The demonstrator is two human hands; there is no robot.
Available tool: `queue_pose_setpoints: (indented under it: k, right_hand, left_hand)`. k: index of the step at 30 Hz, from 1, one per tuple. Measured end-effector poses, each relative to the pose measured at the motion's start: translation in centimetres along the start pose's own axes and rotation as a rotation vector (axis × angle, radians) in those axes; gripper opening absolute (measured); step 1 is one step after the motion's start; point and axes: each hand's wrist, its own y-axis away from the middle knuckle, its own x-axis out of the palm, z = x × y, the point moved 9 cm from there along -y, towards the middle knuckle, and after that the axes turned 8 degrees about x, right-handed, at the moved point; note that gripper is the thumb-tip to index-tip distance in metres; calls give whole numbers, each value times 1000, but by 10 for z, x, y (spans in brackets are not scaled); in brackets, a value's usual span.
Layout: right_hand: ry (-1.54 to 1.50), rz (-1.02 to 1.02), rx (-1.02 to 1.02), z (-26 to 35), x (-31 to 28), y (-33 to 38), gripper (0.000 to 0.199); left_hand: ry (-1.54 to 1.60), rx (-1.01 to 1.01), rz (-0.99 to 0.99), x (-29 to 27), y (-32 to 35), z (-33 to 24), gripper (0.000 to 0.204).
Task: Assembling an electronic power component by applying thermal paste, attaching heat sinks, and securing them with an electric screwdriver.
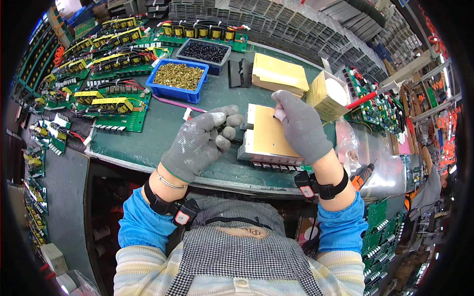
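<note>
A tan sheet (pixel 266 135) lies on top of a silver metal heatsink block (pixel 256 157) in front of me, with parts of a green board showing under its near edge. My right hand (pixel 302 129), in a grey glove, is over the sheet's right side. Its fingers are closed, and the thumb tip is beside a small dark spot that may be a hole or a little black part. Left of the block, my gloved left hand (pixel 197 143) is curled with its fingertips drawn together. What either hand pinches is too small or hidden to name.
A blue bin of brass-coloured hardware (pixel 177 75) and a grey bin of black small parts (pixel 203 51) stand behind my left hand. Farther right are a stack of yellow sheets (pixel 280 72) and a carton with a white roll (pixel 328 96). An orange power screwdriver (pixel 362 176) lies right.
</note>
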Motion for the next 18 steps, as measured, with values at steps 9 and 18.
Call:
queue_pose_setpoints:
  k: [9, 18]
  right_hand:
    - [178, -11, -5, 3, 3, -2, 24]
    - [98, 4, 21, 11, 2, -5, 15]
  left_hand:
    - [-73, 15, -21, 3, 7, 3, 31]
    - [-76, 48, -25, 9, 12, 2, 30]
